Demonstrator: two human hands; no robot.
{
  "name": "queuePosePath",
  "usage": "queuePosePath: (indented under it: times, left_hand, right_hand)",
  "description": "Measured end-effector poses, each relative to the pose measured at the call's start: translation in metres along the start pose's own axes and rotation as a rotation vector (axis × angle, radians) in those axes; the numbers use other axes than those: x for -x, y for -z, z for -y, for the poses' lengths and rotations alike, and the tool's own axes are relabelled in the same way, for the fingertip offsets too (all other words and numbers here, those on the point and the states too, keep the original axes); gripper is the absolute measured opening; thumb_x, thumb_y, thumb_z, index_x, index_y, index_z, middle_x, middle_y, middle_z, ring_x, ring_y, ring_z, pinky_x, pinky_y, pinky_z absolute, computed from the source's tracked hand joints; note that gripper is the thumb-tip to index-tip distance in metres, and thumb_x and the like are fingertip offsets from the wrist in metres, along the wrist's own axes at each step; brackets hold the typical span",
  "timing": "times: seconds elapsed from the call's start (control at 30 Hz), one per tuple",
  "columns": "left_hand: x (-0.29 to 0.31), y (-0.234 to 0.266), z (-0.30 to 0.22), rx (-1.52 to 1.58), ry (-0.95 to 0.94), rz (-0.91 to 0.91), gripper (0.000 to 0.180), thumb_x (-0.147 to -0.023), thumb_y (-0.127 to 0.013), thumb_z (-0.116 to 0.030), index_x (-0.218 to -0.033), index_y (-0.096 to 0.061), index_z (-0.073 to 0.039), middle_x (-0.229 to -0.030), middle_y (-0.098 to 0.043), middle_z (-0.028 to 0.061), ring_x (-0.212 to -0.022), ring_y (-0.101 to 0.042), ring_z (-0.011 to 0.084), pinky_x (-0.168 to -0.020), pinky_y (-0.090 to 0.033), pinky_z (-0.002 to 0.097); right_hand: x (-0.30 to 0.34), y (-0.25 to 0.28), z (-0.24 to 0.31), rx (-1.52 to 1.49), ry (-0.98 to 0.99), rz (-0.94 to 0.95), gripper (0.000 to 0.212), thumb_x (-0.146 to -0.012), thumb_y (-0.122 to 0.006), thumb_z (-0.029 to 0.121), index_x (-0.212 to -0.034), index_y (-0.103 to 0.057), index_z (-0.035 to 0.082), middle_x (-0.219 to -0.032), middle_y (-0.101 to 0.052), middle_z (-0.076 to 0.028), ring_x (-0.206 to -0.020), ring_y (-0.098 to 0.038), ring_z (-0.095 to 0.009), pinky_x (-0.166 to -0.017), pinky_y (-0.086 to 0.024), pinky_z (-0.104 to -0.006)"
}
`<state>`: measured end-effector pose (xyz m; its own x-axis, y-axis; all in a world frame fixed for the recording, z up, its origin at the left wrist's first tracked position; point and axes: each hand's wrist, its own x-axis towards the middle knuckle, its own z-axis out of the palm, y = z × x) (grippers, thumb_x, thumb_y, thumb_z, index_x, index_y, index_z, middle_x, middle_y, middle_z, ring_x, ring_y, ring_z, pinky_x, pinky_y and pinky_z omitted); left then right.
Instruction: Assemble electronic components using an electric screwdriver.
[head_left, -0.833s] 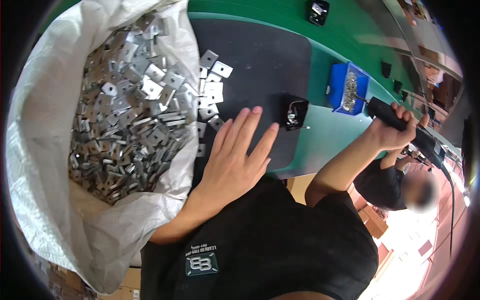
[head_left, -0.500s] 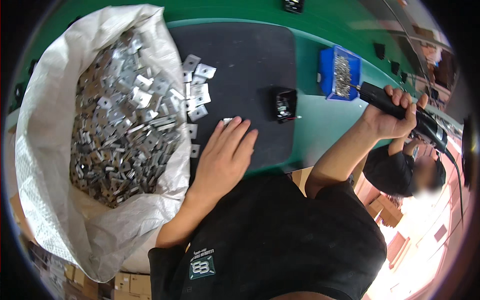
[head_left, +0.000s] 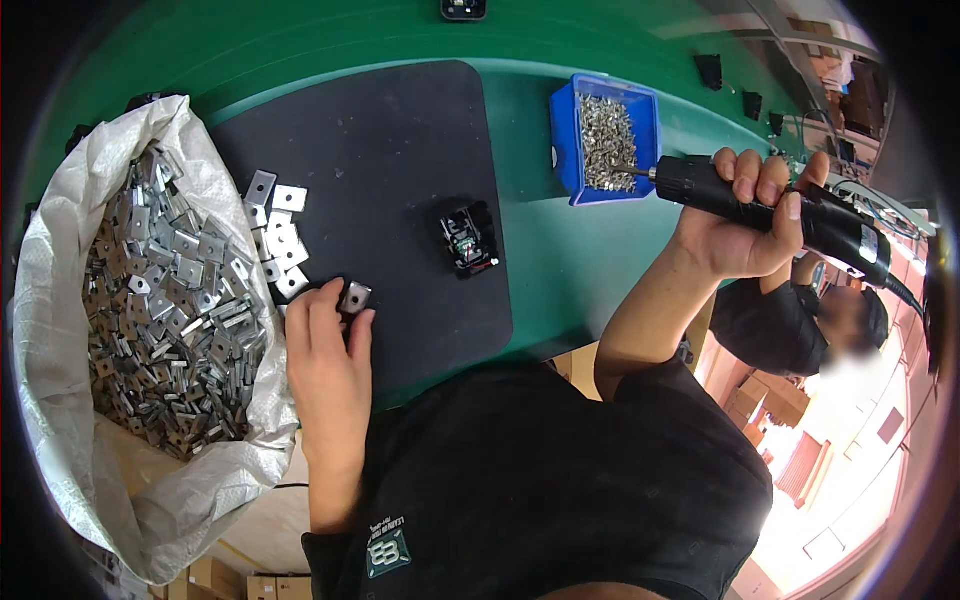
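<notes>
My left hand [head_left: 332,385] is at the near left of a black mat [head_left: 400,130]. Its thumb and fingertips close around a small square metal plate [head_left: 356,297] with a hole in it. My right hand [head_left: 745,225] is wrapped round a black electric screwdriver [head_left: 705,185] with a cord. The screwdriver's bit points left into a blue bin [head_left: 562,150] of small silver screws [head_left: 606,140]. A black plastic housing [head_left: 465,240] with parts inside sits on the mat between my hands. Several loose metal plates [head_left: 282,240] lie at the mat's left edge.
A large white woven sack [head_left: 60,300], filled with metal plates [head_left: 185,310], stands at the left. The table and a belt-like strip beyond are green [head_left: 340,40]. More black housings [head_left: 463,10] lie at the far side. A co-worker [head_left: 770,325] is at the right.
The view has shifted, so the mat and bin appear further left. My left fingers, earlier laid flat over a plate, now curl around it. The screwdriver's bit stays at the screws.
</notes>
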<state>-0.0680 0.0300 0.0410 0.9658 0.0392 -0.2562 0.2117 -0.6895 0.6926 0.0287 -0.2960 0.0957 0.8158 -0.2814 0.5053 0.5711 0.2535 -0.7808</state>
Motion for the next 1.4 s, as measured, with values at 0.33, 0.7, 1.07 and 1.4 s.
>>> queuePosePath:
  times: [0.33, 0.7, 1.07, 1.4]
  left_hand:
    - [-0.012, -0.002, -0.006, -0.096, -0.143, -0.011, 0.016, -0.076, -0.073, 0.003, -0.09, -0.066, -0.002, -0.09, -0.065, 0.0107, -0.074, -0.065, 0.0257, -0.065, -0.052, 0.0336]
    - [-0.043, -0.028, -0.053, 0.143, -0.4, -0.057, 0.02, -0.067, -0.083, -0.002, -0.08, -0.068, -0.004, -0.114, -0.062, 0.0099, -0.097, -0.061, 0.0241, -0.077, -0.048, 0.0328]
    - [-0.057, -0.047, -0.053, -0.091, -0.432, -0.034, 0.018, -0.071, -0.08, -0.007, -0.08, -0.065, -0.008, -0.101, -0.069, 0.0059, -0.097, -0.062, 0.0226, -0.091, -0.034, 0.0385]
    - [-0.069, -0.041, -0.049, 0.115, -0.361, 0.071, 0.052, -0.071, -0.075, -0.004, -0.12, -0.058, -0.006, -0.107, -0.065, 0.0099, -0.098, -0.062, 0.0262, -0.093, -0.037, 0.0381]
  right_hand:
    - [0.035, 0.024, 0.021, -0.097, -0.036, 0.016, 0.051, -0.089, -0.054, 0.017, -0.137, -0.037, 0.015, -0.08, -0.051, -0.001, -0.07, -0.048, -0.014, -0.071, -0.037, -0.0358]
    - [0.046, 0.014, 0.026, -0.124, -0.089, 0.025, 0.047, -0.082, -0.063, 0.015, -0.124, -0.043, 0.016, -0.073, -0.05, 0.004, -0.063, -0.047, -0.009, -0.069, -0.036, -0.0279]
    - [0.053, 0.005, 0.018, -0.248, -0.136, 0.146, 0.058, -0.086, -0.065, 0.016, -0.137, -0.036, 0.014, -0.076, -0.051, 0.0, -0.065, -0.049, -0.012, -0.068, -0.039, -0.0301]
    - [0.055, -0.021, 0.009, -0.313, -0.195, 0.226, 0.057, -0.086, -0.067, 0.017, -0.137, -0.04, 0.014, -0.077, -0.052, 0.004, -0.065, -0.05, -0.009, -0.069, -0.039, -0.0275]
